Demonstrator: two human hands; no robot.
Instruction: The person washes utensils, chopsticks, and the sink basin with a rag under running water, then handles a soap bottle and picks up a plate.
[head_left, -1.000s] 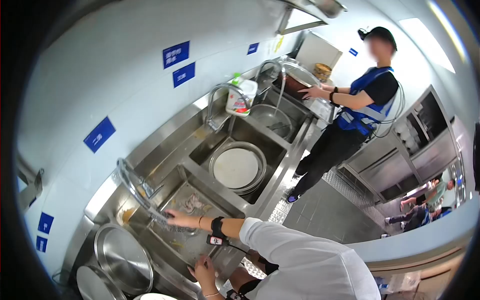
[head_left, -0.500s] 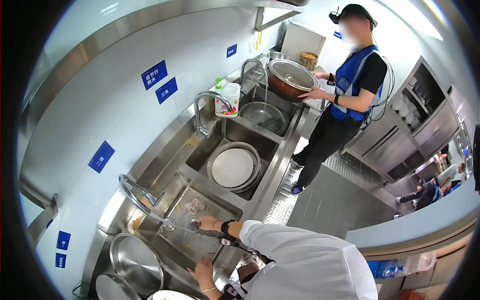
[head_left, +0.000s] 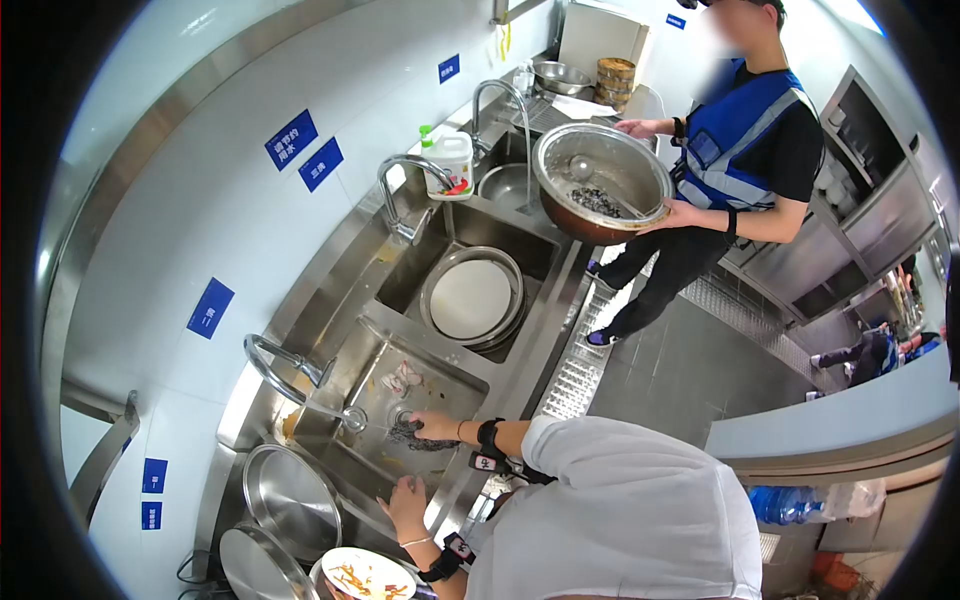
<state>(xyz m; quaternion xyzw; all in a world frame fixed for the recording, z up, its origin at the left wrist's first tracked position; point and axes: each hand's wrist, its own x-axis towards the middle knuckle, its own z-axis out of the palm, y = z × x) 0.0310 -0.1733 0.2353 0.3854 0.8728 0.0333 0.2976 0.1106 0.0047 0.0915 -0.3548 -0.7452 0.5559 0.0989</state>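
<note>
My right hand (head_left: 436, 426) reaches into the nearest sink basin (head_left: 440, 376), its fingers closed on a dark, stringy mesh scrubber (head_left: 418, 440) by the drain. A crumpled pale cloth or scrap (head_left: 402, 379) lies close by on the basin floor. Over the basin's front edge is my left hand (head_left: 405, 504), fingers apart, holding nothing that I can see. Water runs from the curved tap (head_left: 275, 375) at the wall side. Below my left hand, a white oval plate (head_left: 350, 560) carries orange food scraps.
Stacked round pans (head_left: 478, 252) fill the middle basin. A co-worker (head_left: 735, 150) holds a large pot (head_left: 600, 236) beside the far basin. Metal pans (head_left: 290, 500) lean at the lower left. A white detergent jug (head_left: 450, 160) stands behind the taps.
My view has shifted. The co-worker's pot has moved right and tipped towards me, showing dark bits inside. The plate of scraps shows more fully. Both my hands remain at the near basin.
</note>
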